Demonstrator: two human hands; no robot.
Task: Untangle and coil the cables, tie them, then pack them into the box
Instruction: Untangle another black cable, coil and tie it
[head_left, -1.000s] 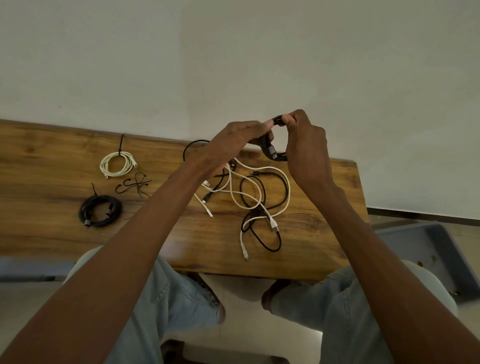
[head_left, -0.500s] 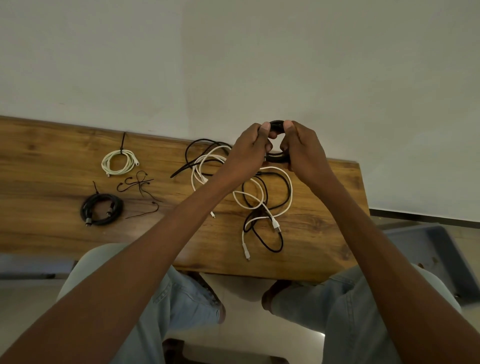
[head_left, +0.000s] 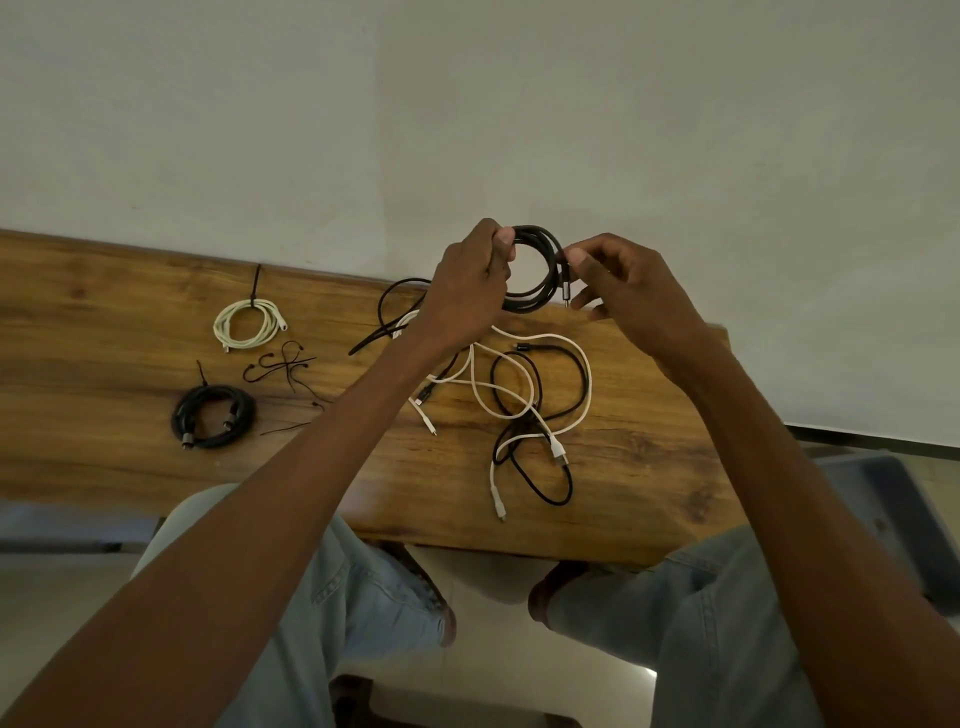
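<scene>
Wooden counter (head_left: 104, 467) runs across the frame against a pale wall. Using the tangle of loose cables (head_left: 524, 410) at the counter's middle as the landmark: far left of it, nearer the person, a black coiled cable (head_left: 214, 415) lies flat with a tie sticking up from it. Farther back on that side sits a white coiled cable (head_left: 248, 326), also tied. Between those coils and the tangle lie a few loose black ties (head_left: 283, 366), one more thin tie just nearer the person. The tangle itself is white and black cables crossed over each other, white plugs at its near end. Above the tangle's far edge, the left hand (head_left: 470, 291) grips the left side of a black cable coil (head_left: 540, 270) held up off the counter, fingers curled round the loops. The right hand (head_left: 621, 291) pinches the coil's right side at the metal plug end with thumb and forefinger, other fingers loosely spread. Right of the tangle, past the counter's end and lower, a grey box (head_left: 893, 509) sits on the floor.
</scene>
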